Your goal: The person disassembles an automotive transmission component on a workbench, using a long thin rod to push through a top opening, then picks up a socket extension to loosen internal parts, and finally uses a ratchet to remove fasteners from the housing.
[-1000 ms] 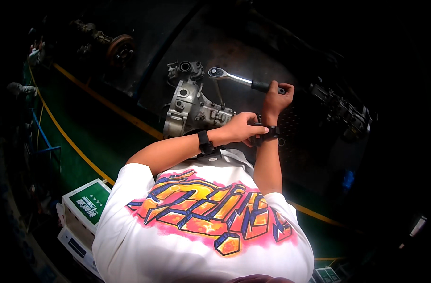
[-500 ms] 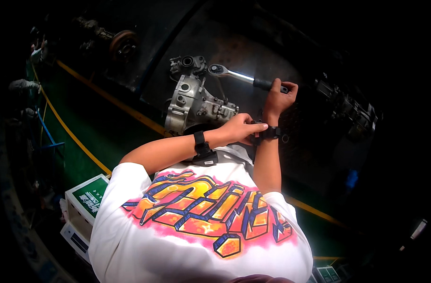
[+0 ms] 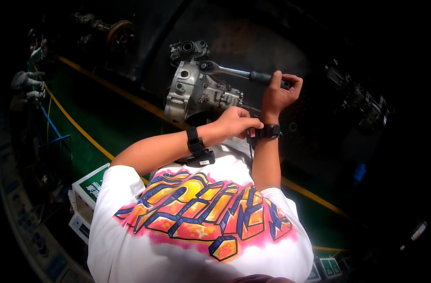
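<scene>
My right hand (image 3: 280,94) is closed around the dark handle of a ratchet wrench (image 3: 234,71). The wrench's round head lies over the upper edge of a grey metal gearbox housing (image 3: 185,87); whether it is seated on a bolt cannot be told. My left hand (image 3: 236,123) is at my right wrist, thumb and curled fingers closed at a small black device (image 3: 259,134) strapped there. Its fingertips are partly hidden. A thin cable hangs from that device. Another black strapped device (image 3: 199,153) sits on my left wrist.
Beyond the gearbox stands another metal part with a round opening (image 3: 188,46). A dark mechanical assembly (image 3: 359,101) is at the right. A rusty brake disc (image 3: 120,34) lies at the far left. Yellow lines (image 3: 86,139) mark the green floor, with a white-green box (image 3: 90,188) at left.
The wrench head has shifted left and nearer the gearbox, and the handle has tilted slightly. My left hand has moved a little left, staying at the right wrist.
</scene>
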{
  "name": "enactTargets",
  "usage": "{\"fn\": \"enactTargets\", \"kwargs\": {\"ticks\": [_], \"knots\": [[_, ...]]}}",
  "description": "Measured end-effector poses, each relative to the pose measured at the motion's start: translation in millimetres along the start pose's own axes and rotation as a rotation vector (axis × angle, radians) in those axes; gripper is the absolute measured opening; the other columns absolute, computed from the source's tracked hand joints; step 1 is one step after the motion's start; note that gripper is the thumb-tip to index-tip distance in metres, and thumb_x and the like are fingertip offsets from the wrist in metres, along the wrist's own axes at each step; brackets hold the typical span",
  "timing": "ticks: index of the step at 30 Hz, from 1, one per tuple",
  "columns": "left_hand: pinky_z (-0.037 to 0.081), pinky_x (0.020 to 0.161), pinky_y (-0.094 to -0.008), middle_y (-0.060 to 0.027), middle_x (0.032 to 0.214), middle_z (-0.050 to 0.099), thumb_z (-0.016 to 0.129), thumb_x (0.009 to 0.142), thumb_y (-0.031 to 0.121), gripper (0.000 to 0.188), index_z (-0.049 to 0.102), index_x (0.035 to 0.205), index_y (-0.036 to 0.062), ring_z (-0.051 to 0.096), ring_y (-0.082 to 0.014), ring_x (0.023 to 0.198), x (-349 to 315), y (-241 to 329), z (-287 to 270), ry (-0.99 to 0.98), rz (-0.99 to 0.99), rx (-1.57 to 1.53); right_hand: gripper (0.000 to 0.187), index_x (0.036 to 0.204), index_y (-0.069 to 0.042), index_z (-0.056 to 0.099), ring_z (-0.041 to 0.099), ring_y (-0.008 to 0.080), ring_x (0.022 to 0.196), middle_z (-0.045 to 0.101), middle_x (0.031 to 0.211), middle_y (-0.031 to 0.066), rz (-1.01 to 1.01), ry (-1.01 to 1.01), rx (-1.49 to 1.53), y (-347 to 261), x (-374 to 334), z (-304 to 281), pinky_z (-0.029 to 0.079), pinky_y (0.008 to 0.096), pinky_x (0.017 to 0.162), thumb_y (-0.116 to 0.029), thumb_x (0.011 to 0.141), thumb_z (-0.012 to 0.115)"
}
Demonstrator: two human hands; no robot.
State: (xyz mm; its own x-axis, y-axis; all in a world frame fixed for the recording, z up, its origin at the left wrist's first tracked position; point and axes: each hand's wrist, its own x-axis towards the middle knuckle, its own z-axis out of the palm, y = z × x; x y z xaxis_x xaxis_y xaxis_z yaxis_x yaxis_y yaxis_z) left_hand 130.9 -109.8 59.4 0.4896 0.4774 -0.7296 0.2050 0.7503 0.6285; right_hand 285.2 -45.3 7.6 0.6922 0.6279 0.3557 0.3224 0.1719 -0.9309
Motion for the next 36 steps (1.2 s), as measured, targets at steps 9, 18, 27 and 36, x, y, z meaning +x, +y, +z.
{"fn": "enactTargets", "kwargs": {"ticks": [9,18,27,36], "knots": [[0.054,0.067,-0.0251,-0.0073,0.083,0.077,0.093,0.090,0.031,0.039,0.071,0.099,0.0006,0.072,-0.0102,0.075,-18.1,-15.1,2.7,0.046,0.295,0.307,0.021,0.088,-0.004,0.058,0.057,0.0129,0.084,0.061,0.089,0.0015,0.028,0.006,0.005,-8.9,-6.0,-6.5,0.048,0.0301,0.084,-0.003,0.092,0.078],[0.059,0.074,-0.0252,-0.0088,0.085,0.074,0.096,0.085,0.031,0.050,0.068,0.106,-0.0033,0.075,-0.0113,0.081,-34.5,15.9,8.9,-0.048,0.166,0.479,0.025,0.093,-0.007,0.052,0.055,0.0120,0.082,0.061,0.089,0.0033,0.038,-0.016,0.072,-14.3,-15.7,-35.3,0.048,0.0289,0.079,-0.003,0.095,0.076],[0.062,0.078,-0.0288,-0.0125,0.096,0.071,0.097,0.085,0.034,0.061,0.062,0.117,-0.0047,0.076,-0.0150,0.084,-47.1,-5.7,28.6,-0.132,0.182,0.425,0.027,0.098,-0.008,0.050,0.055,0.0129,0.077,0.062,0.085,0.0058,0.107,-0.023,0.089,-37.8,-26.7,-63.2,0.047,0.0297,0.076,-0.005,0.095,0.077],[0.061,0.074,-0.0250,-0.0154,0.089,0.081,0.088,0.097,0.015,0.036,0.062,0.107,-0.0079,0.082,-0.0167,0.085,-44.7,5.9,28.3,-0.199,-0.156,0.196,0.026,0.098,-0.009,0.047,0.056,0.0132,0.078,0.060,0.085,0.0060,0.119,-0.052,0.082,-41.9,-34.5,-68.2,0.049,0.0297,0.078,-0.004,0.095,0.073]]}}
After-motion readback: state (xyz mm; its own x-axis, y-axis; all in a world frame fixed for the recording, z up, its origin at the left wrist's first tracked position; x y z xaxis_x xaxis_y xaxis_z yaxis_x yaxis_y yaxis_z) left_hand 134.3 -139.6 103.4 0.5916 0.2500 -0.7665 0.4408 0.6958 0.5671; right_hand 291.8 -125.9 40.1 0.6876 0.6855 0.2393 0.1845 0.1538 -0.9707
